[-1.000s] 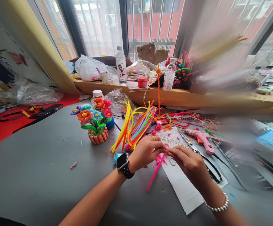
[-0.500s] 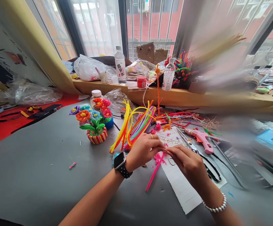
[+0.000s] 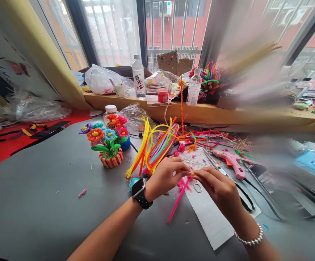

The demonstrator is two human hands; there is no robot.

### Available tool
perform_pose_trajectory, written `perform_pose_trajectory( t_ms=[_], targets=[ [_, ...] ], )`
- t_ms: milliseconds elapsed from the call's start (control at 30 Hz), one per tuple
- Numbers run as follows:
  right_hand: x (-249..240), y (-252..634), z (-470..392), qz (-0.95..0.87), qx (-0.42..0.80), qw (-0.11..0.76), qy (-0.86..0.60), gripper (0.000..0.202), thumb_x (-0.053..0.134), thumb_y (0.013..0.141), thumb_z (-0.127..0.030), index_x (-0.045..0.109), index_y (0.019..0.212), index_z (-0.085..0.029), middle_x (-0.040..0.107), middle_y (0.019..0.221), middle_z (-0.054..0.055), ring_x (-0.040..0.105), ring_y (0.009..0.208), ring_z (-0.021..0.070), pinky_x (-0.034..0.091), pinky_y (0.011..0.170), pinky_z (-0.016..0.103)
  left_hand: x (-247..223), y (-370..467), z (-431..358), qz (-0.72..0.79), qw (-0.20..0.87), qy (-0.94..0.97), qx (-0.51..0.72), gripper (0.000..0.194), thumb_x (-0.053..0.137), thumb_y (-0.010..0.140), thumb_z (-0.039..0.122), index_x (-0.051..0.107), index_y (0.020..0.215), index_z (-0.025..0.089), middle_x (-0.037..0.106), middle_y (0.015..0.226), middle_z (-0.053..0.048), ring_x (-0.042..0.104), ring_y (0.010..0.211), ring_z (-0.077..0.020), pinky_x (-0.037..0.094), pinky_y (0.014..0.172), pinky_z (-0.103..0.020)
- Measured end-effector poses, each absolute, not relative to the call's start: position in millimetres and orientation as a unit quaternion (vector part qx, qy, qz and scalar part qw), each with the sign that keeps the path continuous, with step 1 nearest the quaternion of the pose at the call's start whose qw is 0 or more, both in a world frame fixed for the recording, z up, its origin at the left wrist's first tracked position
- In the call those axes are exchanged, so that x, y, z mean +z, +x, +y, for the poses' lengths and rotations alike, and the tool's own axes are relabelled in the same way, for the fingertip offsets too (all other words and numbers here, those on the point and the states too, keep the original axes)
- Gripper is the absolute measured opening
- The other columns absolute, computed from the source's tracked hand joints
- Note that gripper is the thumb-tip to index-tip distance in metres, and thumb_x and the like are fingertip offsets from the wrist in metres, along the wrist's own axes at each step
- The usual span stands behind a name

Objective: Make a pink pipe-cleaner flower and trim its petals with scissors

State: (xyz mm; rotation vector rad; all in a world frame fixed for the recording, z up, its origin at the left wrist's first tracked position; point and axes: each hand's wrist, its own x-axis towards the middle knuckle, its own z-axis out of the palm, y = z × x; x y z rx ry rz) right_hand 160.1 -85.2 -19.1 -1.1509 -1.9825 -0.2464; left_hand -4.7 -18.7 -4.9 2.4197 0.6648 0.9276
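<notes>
My left hand [image 3: 171, 175], wearing a black-strapped watch, and my right hand [image 3: 218, 188], with a beaded bracelet, meet fingertip to fingertip above the table. Both pinch a small pipe-cleaner piece [image 3: 192, 173] with a speck of yellow and pink showing; the fingers hide most of it. Below them lie a straight pink pipe cleaner [image 3: 177, 203] and some curled pink bits [image 3: 181, 184]. A white paper sheet [image 3: 211, 221] is under my right hand, with scissors [image 3: 222, 168] partly covered by that hand. Beyond my left hand is a bundle of colourful pipe cleaners [image 3: 157, 148].
A striped pot of pipe-cleaner flowers [image 3: 111, 159] stands at the left, with a white-capped bottle [image 3: 110, 108] behind it. To the right lies a pink glue gun [image 3: 232, 161]. Water bottles [image 3: 138, 78] and a red jar [image 3: 162, 95] line the windowsill. An orange stem [image 3: 182, 108] stands upright.
My fingertips have shifted slightly around the small piece, and a yellow speck now shows between them. Otherwise the view has only moved a little.
</notes>
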Motion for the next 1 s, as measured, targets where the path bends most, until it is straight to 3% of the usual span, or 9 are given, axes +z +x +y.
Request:
perform_pose_trajectory(
  t_ms=[300, 567, 733, 1000],
  targets=[
    [-22.5, 166.9, -83.3, -0.779, -0.120, 0.407, -0.462, 0.019, 0.053, 0.080, -0.016, 0.057, 0.098, -0.014, 0.063, 0.084, 0.008, 0.060, 0.076, 0.0153, 0.048, 0.068, 0.026, -7.6, -4.1, -19.2, 0.274, 0.246, 0.866, 0.339, 0.017, 0.051, 0.079, 0.026, 0.064, 0.076, 0.017, 0.064, 0.072, -0.002, 0.057, 0.075, -0.0135, 0.042, 0.072, -0.023],
    [-21.5, 166.8, -84.5, -0.791, -0.082, 0.400, -0.456, 0.015, 0.048, 0.082, -0.014, 0.058, 0.093, -0.017, 0.062, 0.079, 0.006, 0.060, 0.070, 0.0133, 0.049, 0.063, 0.023, -6.5, -3.0, -20.0, 0.261, 0.274, 0.862, 0.338, 0.015, 0.051, 0.079, 0.022, 0.064, 0.074, 0.016, 0.064, 0.069, -0.002, 0.057, 0.068, -0.0118, 0.044, 0.066, -0.021],
    [-24.1, 168.6, -84.2, -0.788, -0.082, 0.403, -0.458, 0.016, 0.048, 0.082, -0.013, 0.056, 0.095, -0.016, 0.062, 0.079, 0.006, 0.059, 0.072, 0.0134, 0.049, 0.065, 0.024, -7.3, -4.4, -21.0, 0.255, 0.176, 0.884, 0.350, 0.015, 0.054, 0.077, 0.030, 0.064, 0.082, 0.020, 0.065, 0.072, 0.000, 0.058, 0.069, -0.0117, 0.040, 0.079, -0.029],
    [-26.0, 169.7, -80.7, -0.779, -0.085, 0.401, -0.475, 0.017, 0.048, 0.082, -0.015, 0.055, 0.098, -0.016, 0.061, 0.085, 0.007, 0.059, 0.077, 0.0152, 0.049, 0.069, 0.027, -12.9, -1.8, -22.3, 0.248, 0.072, 0.892, 0.370, 0.014, 0.049, 0.081, 0.024, 0.062, 0.080, 0.022, 0.066, 0.073, 0.002, 0.059, 0.068, -0.0097, 0.031, 0.090, -0.035]
  ],
)
